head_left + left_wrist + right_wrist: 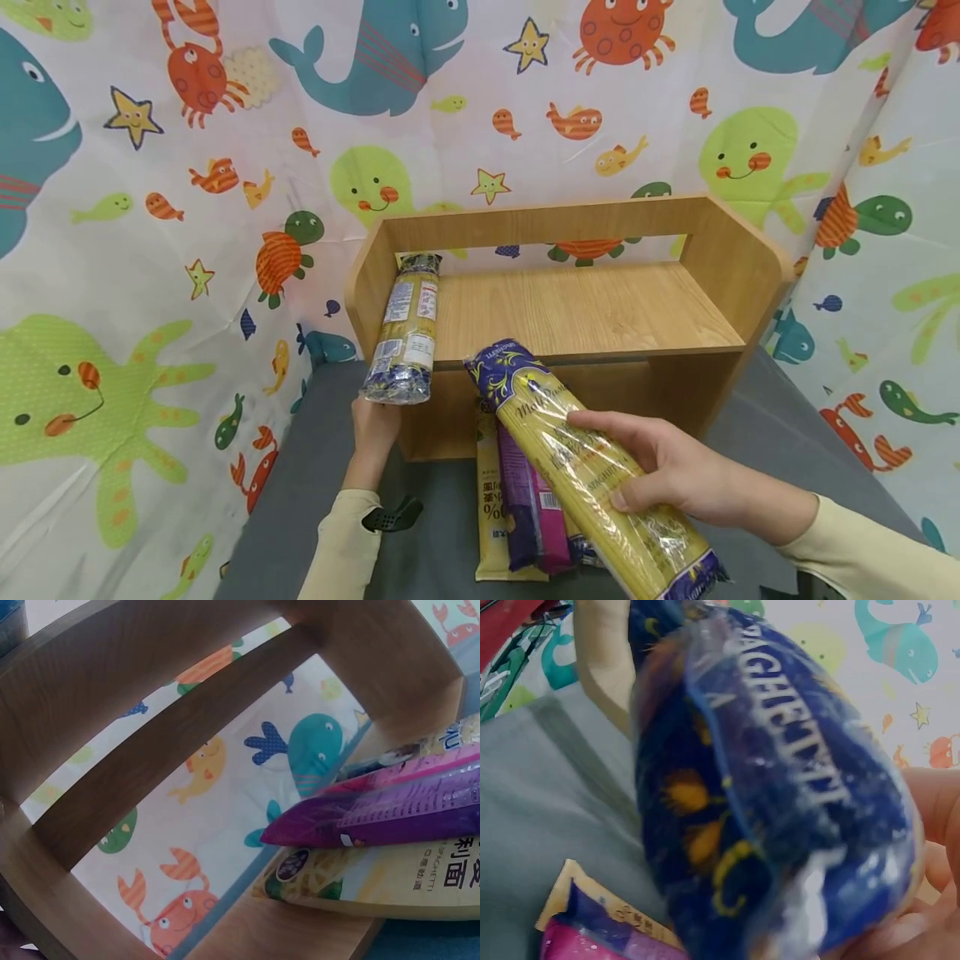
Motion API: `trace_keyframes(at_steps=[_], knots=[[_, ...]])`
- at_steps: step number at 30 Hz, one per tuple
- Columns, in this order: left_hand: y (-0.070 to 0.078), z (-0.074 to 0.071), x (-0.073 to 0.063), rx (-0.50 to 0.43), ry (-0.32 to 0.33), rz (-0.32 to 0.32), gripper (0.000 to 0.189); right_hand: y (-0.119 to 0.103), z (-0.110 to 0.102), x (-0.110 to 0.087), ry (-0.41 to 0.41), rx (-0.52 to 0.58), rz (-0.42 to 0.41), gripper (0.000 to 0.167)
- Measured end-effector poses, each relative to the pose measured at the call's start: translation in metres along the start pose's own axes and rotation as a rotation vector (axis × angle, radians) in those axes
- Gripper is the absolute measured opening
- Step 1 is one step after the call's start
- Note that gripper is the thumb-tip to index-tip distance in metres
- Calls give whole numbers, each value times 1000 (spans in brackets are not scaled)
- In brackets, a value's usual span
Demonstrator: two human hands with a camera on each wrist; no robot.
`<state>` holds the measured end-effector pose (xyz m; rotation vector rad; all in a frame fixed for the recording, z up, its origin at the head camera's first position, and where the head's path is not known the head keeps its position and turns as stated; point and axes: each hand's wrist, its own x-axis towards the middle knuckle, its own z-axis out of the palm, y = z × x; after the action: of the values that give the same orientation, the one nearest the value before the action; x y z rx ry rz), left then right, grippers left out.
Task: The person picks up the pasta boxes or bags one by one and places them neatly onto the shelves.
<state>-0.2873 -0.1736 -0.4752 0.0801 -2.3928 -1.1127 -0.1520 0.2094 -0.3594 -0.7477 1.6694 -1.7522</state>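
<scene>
My right hand [660,467] grips a yellow-and-blue spaghetti pack [577,450] near its middle, thumb and fingers across the wrapper. The pack slants in front of the wooden shelf [570,308]; its blue end [742,795] fills much of the right wrist view. A second spaghetti pack [408,333] lies on the upper board at the left side, its near end jutting past the front edge. Under that end is my left hand [377,429], its fingers mostly hidden by the pack, so I cannot tell how they are bent.
Below the shelf, a cream noodle pack [491,517] and a purple-pink pack [528,492] lie side by side on the grey table [300,492], partly behind the held spaghetti. The shelf's side panels and back rail [540,223] bound the upper board. A patterned curtain [480,100] hangs behind.
</scene>
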Motion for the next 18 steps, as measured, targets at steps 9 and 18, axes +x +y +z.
trace_keyframes(at_steps=[9,18], knots=[[-2,-2,2,2,-5,3,28,-24,4,33,205,12,61,90],[0,0,1,-32,8,-23,29,-30,3,71,347,7,143,88]])
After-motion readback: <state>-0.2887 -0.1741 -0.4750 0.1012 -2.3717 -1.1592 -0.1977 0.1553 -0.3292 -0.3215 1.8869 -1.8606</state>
